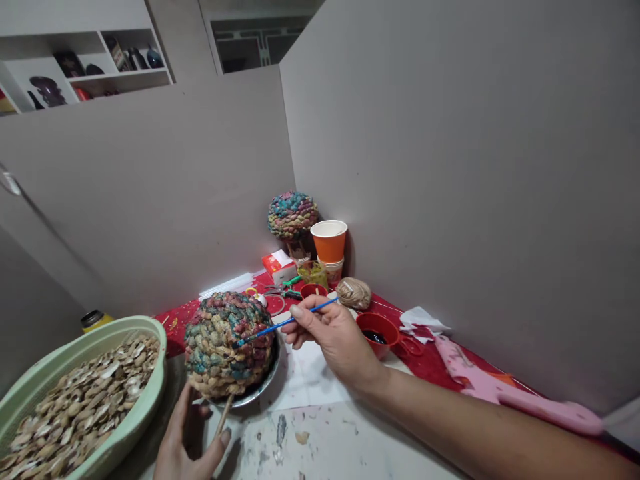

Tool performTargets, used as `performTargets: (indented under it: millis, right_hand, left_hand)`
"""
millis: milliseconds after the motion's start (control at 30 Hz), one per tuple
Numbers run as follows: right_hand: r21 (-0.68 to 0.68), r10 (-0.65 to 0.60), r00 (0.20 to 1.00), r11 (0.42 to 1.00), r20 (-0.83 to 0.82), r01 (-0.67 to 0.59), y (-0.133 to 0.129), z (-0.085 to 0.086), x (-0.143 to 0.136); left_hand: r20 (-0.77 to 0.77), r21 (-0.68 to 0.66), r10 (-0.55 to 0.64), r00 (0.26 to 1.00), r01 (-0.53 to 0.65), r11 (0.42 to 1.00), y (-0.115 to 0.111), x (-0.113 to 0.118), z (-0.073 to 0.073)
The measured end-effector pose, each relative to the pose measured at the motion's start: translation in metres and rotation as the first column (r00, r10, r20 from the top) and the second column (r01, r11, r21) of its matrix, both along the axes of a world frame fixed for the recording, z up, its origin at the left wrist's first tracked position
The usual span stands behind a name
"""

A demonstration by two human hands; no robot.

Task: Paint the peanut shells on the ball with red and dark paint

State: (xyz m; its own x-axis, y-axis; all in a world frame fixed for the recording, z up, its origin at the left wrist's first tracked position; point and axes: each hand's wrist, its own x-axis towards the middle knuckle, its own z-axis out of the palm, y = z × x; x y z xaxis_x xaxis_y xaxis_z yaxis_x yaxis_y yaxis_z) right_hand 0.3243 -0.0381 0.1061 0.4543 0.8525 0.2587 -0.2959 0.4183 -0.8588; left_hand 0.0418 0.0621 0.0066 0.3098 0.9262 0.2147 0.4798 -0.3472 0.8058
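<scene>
My right hand (335,333) pinches a thin blue paintbrush (315,309), its tip against a round ball (220,333) covered in rows of nutshells. Blue, green and dark red paint colours parts of the shells; others are plain tan. Below the ball my left hand (193,440) is closed about a thin wooden stick (225,415) that runs up to its underside, the thumb over the stick's lower end. One left finger touches the ball's lower edge. A shiny metal bowl (257,395) shows under the ball.
Left stands a green basket (161,353) of nutshells. A red cup (377,327) of dark liquid is beyond my right wrist, near a pink glue gun (520,393). Behind are a twine ball (354,293), an orange paper cup (329,243) and another painted shell ball (293,215). Grey partitions enclose the table.
</scene>
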Motion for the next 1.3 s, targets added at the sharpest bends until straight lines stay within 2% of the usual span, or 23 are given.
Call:
performTargets:
  millis: [133, 467, 700, 833, 1033, 1200, 1300]
  right_hand:
    - [-0.007, 0.005, 1.000, 1.000, 0.011, -0.005, 0.002, -0.002, -0.002]
    - [-0.007, -0.017, 0.999, 1.000, 0.048, 0.017, -0.005, 0.001, 0.000]
    - [-0.013, -0.042, 0.992, 0.999, 0.116, 0.044, -0.004, 0.001, 0.002]
    - [0.016, -0.075, 0.980, 0.997, 0.184, 0.074, -0.008, 0.005, 0.009]
    - [0.168, -0.202, 0.916, 0.974, 0.345, 0.152, -0.019, 0.003, 0.001]
    - [0.385, -0.365, 0.806, 0.904, 0.466, 0.187, -0.025, -0.001, -0.009]
    - [0.476, -0.428, 0.750, 0.863, 0.504, 0.173, -0.024, -0.002, -0.011]
  left_hand:
    - [-0.035, -0.055, -0.034, 0.999, 0.032, 0.998, 0.005, -0.006, 0.002]
    - [-0.047, 0.030, 0.015, 0.999, -0.014, 0.999, -0.004, 0.004, 0.014]
    - [-0.033, -0.054, 0.008, 0.999, -0.010, 0.998, -0.002, 0.002, 0.016]
    - [0.066, -0.098, 0.026, 0.998, -0.019, 0.995, -0.005, 0.004, 0.015]
    - [0.206, -0.147, 0.075, 0.976, -0.045, 0.988, -0.012, 0.010, 0.010]
    - [0.281, -0.206, 0.105, 0.954, -0.047, 0.977, -0.011, 0.005, 0.004]
    - [0.282, -0.256, 0.075, 0.956, -0.001, 0.967, -0.008, 0.000, 0.003]
